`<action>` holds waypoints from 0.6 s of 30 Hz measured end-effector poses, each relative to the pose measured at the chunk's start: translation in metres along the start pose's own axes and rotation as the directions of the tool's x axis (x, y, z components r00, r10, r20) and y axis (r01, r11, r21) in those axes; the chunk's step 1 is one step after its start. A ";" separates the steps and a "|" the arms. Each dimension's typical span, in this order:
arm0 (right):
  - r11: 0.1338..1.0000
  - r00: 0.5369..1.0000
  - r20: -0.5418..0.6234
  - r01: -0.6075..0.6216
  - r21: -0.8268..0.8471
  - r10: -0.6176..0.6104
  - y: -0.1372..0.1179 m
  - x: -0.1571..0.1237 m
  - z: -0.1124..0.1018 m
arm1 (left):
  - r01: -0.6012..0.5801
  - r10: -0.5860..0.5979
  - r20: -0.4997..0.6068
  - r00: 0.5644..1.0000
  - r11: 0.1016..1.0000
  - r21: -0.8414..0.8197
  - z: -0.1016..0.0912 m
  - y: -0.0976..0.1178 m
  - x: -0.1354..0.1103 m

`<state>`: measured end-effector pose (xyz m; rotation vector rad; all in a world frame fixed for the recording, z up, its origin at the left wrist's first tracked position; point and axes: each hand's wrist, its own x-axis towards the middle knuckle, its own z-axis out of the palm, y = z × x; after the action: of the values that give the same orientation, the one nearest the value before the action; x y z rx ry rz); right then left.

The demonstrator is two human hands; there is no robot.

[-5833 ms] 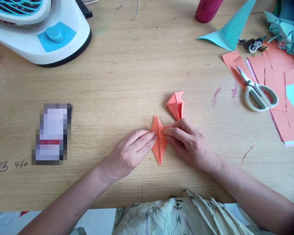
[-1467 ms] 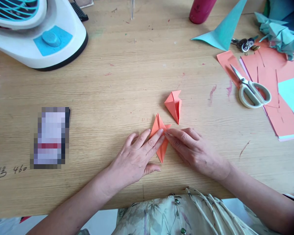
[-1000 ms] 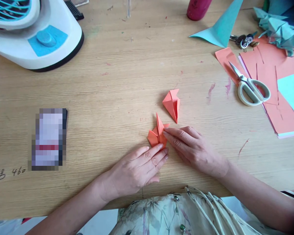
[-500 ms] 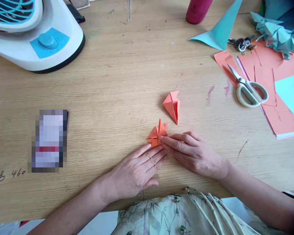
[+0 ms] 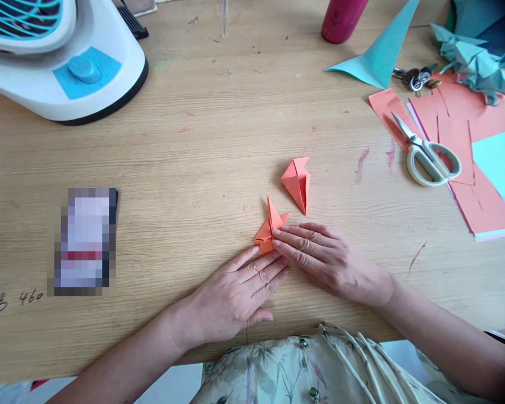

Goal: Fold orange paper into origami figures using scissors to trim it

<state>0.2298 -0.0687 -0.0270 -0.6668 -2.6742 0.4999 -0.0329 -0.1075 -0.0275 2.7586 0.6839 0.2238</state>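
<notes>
A small folded orange paper piece (image 5: 268,228) lies on the wooden table (image 5: 219,157) in front of me. My right hand (image 5: 326,259) lies flat on its right part, fingers stretched out and pressing down. My left hand (image 5: 238,289) rests flat just below it, fingertips touching its lower edge. Most of the paper's lower half is hidden under my fingers. A second folded orange piece (image 5: 298,182) lies free a little farther back and to the right.
A white and blue fan base (image 5: 67,67) stands at the back left. Scissors (image 5: 429,154) lie on orange sheets (image 5: 480,185) at the right, near keys (image 5: 416,77), teal paper (image 5: 382,53) and a red bottle (image 5: 343,19). A blurred card (image 5: 86,241) lies left.
The paper's lower point has been folded up, so the piece is shorter. My left hand slid down to its lower edge, and my right hand moved flat onto it.
</notes>
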 end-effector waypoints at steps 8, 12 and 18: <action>1.000 1.000 0.014 0.000 -0.014 0.000 0.001 -0.001 0.002 | -0.010 0.010 -0.002 1.000 1.000 0.010 -0.001 -0.001 0.000; 1.000 0.999 0.048 -0.006 -0.031 0.008 -0.001 0.000 0.001 | -0.007 0.007 -0.009 1.000 1.000 0.015 0.000 -0.001 0.000; 0.995 0.997 0.069 -0.029 -0.095 0.035 -0.005 -0.001 0.001 | -0.001 0.001 -0.008 1.000 1.000 0.009 -0.002 -0.001 0.001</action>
<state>0.2280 -0.0733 -0.0258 -0.7327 -2.7716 0.4152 -0.0329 -0.1059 -0.0261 2.7676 0.6872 0.2329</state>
